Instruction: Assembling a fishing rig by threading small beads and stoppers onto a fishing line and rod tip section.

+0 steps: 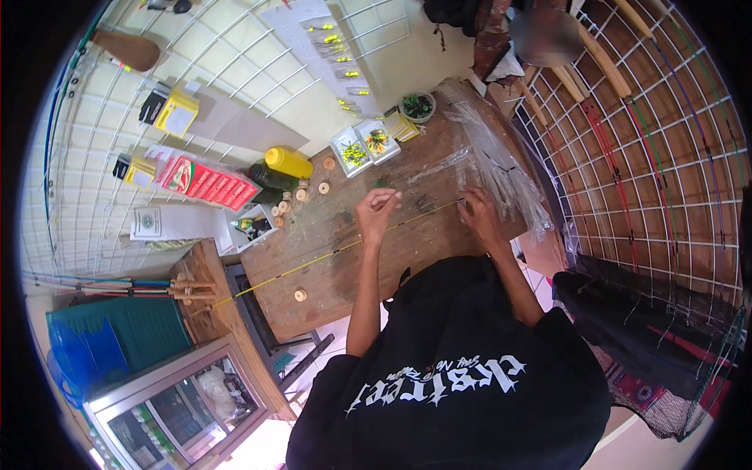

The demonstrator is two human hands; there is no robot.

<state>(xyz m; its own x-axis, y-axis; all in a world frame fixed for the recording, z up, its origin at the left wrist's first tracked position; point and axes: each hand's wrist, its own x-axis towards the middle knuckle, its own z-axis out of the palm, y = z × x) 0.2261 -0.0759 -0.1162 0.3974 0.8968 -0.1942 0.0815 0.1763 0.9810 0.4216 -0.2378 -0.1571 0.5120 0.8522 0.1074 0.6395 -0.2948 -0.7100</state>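
Note:
A thin yellow rod (313,270) with dark bands runs slantwise across the wooden table (345,290), from the left edge up toward my right hand. My right hand (479,218) has its fingers curled round the rod's far right end. Just above the rod's right half is my left hand (377,210), thumb and fingertips pinched together. Whatever lies in that pinch is too fine to make out. Beyond my hands stand two white trays, one with small yellow-green pieces (355,153) and one with mixed yellow and orange pieces (377,142).
Clear plastic sleeves (501,168) lie at the table's right. A yellow bottle (288,162), a dark bottle (270,178) and several wooden rings (284,206) stand at the left; another ring (300,295) lies near the front edge. White wire grids (642,149) flank the table.

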